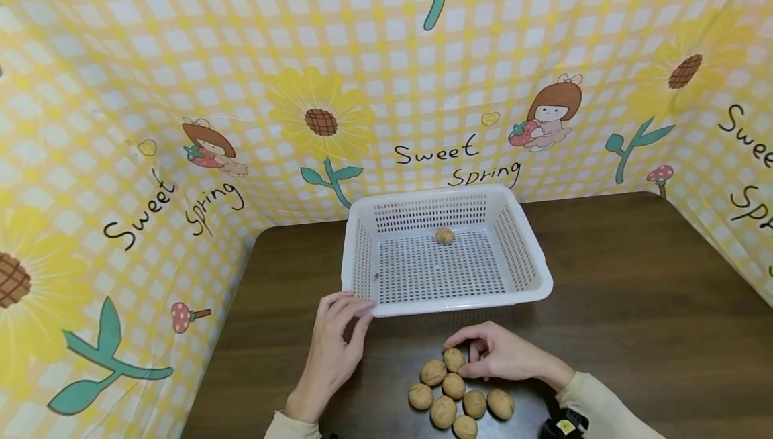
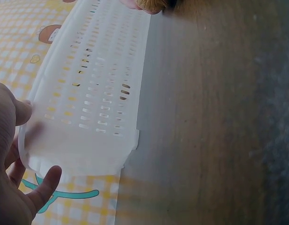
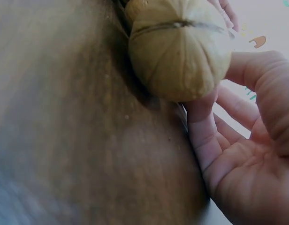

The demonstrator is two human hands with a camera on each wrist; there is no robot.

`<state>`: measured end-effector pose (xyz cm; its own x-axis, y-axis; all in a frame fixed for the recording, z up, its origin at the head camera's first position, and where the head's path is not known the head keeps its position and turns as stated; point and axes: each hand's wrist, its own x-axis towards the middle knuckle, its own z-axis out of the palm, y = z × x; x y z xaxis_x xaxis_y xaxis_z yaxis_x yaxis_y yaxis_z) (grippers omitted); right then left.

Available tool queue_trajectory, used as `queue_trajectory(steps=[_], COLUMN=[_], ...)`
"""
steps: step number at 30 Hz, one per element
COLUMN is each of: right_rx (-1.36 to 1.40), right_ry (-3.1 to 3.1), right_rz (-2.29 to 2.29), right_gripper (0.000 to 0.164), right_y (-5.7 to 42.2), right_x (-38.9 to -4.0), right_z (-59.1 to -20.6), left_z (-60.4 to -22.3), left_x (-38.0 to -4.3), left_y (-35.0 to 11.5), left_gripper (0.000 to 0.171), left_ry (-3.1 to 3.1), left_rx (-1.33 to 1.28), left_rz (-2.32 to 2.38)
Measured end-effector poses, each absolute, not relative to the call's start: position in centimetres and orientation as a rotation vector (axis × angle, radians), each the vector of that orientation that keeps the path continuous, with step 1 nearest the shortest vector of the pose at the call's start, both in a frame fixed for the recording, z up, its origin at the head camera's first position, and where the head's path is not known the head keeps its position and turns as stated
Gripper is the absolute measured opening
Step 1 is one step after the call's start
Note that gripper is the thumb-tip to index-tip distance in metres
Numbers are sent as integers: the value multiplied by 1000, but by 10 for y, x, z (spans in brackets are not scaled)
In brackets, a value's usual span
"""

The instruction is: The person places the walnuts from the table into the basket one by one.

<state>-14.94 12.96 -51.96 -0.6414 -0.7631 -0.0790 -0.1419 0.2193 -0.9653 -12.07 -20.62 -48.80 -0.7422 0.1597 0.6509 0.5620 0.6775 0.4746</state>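
Pinching the rim at its near left corner, the left hand (image 1: 333, 345) holds the basket (image 1: 459, 304), thumb outside the wall and at least one fingertip inside. The basket sits upright on the table (image 1: 290, 278), against the cloth (image 1: 423, 90) or nearly so, and one nut (image 1: 445, 235) lies inside by the far wall. In front of the basket, seven loose nuts (image 1: 453, 386) cluster on the table, several touching. Just right of their far end comes the right hand (image 1: 504, 356), index finger and thumb set narrow on either side of the held nut (image 1: 453, 360); whether it has left the table I can't tell.

To do this pinch well, I'd keep both pads across the nut's widest part and lift straight up, so its neighbours aren't rolled away, while the other hand steadies the rim.

As for direction, the end where the held nut's grooves meet faces back toward the right wrist, seam crossing it. Its long axis seems to run roughly from that wrist toward the left, though it looks nearly round from above. The basket's long axis runs left to right.
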Motion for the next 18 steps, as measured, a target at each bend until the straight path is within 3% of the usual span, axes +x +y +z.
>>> queue_trajectory(steps=[11,18], right_rx=[-854,-946], right_ry=[1943,2026], right_rz=[-1434,-1441], right_gripper=[47,39], right_y=[126,122], right_x=[-143,-144], right_z=[-496,-469], left_z=[-487,-486], left_x=[-120,-120], left_y=[-206,-206], left_gripper=[24,24], left_ry=[-2317,-2311], left_rx=[-552,-558], left_rz=[-909,-902])
